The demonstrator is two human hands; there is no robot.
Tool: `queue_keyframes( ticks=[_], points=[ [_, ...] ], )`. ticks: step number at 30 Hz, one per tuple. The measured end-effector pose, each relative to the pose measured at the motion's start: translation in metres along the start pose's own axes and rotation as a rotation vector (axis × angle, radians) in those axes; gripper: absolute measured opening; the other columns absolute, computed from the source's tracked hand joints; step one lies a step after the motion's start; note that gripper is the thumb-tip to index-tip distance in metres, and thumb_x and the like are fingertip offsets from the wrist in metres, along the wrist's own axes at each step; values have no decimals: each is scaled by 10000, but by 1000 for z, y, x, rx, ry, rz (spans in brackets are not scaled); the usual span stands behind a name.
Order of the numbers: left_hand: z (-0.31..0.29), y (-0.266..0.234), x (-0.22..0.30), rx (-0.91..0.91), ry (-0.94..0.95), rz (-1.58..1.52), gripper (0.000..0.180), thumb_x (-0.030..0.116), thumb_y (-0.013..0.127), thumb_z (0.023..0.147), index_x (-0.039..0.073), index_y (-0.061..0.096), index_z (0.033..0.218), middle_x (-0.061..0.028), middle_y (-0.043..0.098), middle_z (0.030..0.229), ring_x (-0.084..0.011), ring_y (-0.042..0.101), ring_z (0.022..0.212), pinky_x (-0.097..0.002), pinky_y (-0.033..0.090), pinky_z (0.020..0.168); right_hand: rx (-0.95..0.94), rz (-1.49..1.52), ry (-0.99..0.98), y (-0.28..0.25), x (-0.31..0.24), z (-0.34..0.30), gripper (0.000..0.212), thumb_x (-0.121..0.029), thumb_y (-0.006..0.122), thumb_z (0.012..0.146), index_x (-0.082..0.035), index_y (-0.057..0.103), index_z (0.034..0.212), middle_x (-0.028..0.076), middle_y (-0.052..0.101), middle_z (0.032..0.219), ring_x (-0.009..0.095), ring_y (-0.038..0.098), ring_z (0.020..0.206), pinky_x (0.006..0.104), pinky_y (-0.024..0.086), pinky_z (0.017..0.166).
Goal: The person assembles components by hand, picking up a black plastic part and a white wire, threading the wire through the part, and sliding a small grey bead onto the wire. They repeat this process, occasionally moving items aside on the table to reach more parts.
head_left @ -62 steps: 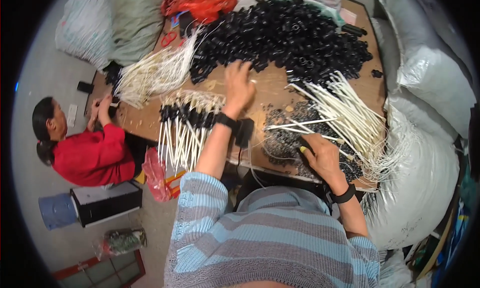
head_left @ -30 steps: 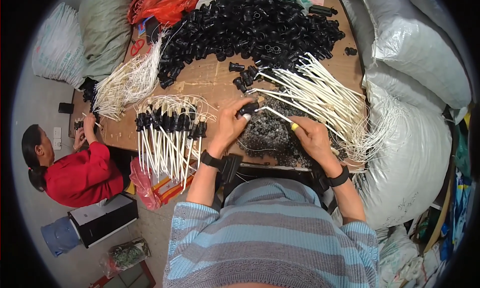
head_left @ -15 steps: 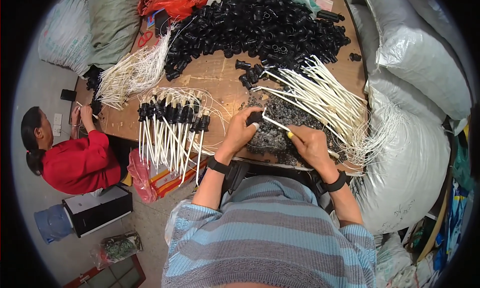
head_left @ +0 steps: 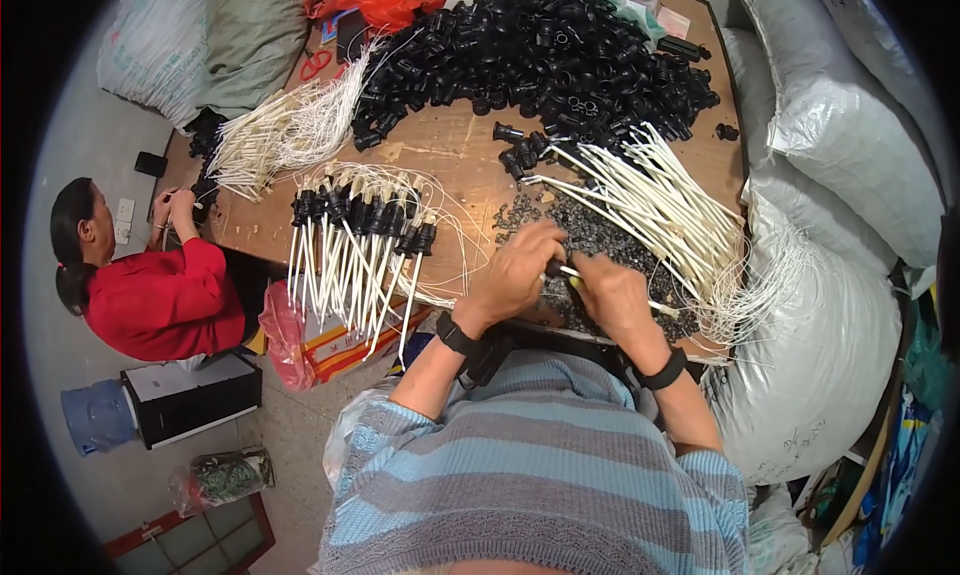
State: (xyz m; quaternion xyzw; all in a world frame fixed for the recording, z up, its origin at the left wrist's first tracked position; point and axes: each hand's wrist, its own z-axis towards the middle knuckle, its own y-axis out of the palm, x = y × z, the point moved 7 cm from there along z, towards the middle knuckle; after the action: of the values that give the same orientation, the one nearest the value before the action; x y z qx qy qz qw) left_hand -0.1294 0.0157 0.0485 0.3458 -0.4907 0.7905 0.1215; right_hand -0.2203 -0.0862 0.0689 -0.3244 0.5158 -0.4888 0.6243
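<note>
Near the table's front edge my two hands meet over a scatter of small dark clips. My left hand point(head_left: 518, 273) is closed round a black plastic socket point(head_left: 553, 267), mostly covered by the fingers. My right hand point(head_left: 612, 293) pinches a white sleeved wire point(head_left: 570, 272), its end against the socket; how far it goes in is hidden. A yellow cover shows on a right-hand finger. To the left lies a row of finished-looking wires with black sockets point(head_left: 350, 215). At the right rests a bundle of white sleeved wires point(head_left: 665, 210), and several loose sockets point(head_left: 520, 155) lie beyond my hands.
A large heap of black sockets point(head_left: 540, 55) covers the table's far side. Another wire bundle point(head_left: 270, 135) lies far left. Stuffed white sacks point(head_left: 810, 345) crowd the right edge. At the left, a person in red point(head_left: 160, 300) works with both hands at the table.
The view has shifted slightly. My hands have come together, the left turning over the socket, and the white wire, plainly seen before, is now mostly covered by my fingers.
</note>
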Motion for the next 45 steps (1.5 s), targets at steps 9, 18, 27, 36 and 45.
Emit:
queue_keyframes(
  ticks=[9,18,27,36,45],
  points=[
    [6,-7,45,63,94,24,409,25,715,665,117,609,1049,-84,637,857,-274,633,798,-372,509,656,37,-189,93,-16,17,-1,361,-70,689,702,-89,604,1053,106,614,719,312,606,548,421,453,504],
    [-16,-8,29,106,-229,-48,371,114,719,725,135,630,1084,-62,611,919,-287,623,804,-369,496,655,81,381,221,6,30,13,455,-64,646,808,-71,547,1252,125,681,855,285,666,715,359,516,637],
    [-44,11,-50,212,-696,-660,246,126,593,881,14,611,1098,-45,683,797,-130,608,583,-261,442,485,7,1109,67,-27,20,6,125,-128,683,827,-57,667,928,58,641,750,128,605,628,258,453,505],
    [-25,9,-18,32,-554,-298,254,35,658,755,20,642,1008,-76,654,829,-196,623,743,-302,487,697,7,452,143,14,4,-7,223,-125,702,759,-96,666,977,121,593,629,293,606,546,383,457,495],
    [-24,4,0,33,-289,-42,424,-77,507,701,34,569,1106,-168,584,992,-374,547,1005,-429,448,850,135,358,170,3,3,-3,106,-97,654,766,-87,662,872,137,567,560,306,596,507,398,451,466]
  ],
)
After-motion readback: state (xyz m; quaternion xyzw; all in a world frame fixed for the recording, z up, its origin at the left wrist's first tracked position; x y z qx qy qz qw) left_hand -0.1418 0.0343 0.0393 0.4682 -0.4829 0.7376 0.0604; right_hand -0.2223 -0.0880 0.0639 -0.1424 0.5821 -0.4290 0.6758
